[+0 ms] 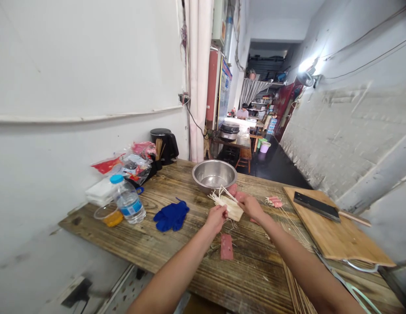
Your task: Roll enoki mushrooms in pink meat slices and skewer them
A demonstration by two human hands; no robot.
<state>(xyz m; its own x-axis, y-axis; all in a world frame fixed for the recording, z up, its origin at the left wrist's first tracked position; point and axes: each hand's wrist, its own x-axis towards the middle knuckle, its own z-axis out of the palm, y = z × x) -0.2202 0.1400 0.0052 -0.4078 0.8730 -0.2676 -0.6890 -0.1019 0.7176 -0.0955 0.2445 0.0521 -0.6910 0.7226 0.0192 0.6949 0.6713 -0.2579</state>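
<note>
A pale bunch of enoki mushrooms [235, 212] lies at the middle of the wooden table, its stems fanned toward the steel bowl. My left hand [217, 218] is closed at the bunch's left side, fingertips pinched on stems. From the right, my right hand [251, 206] grips thin stems that stick up over the bunch. Just in front, a flat pink meat slice [226, 247] rests on the wood with a few loose strands around it. More pink slices [233, 189] lie behind my right hand, partly hidden. Skewered pink rolls [274, 201] with white ends sit to the right.
A steel bowl [215, 174] stands behind my hands. Leftward are blue gloves [172, 216], a water bottle [129, 201] and a kettle [166, 146]. On the right, a cleaver [316, 206] lies on a cutting board [337, 237], near bamboo skewers [293, 283] and scissors [358, 293].
</note>
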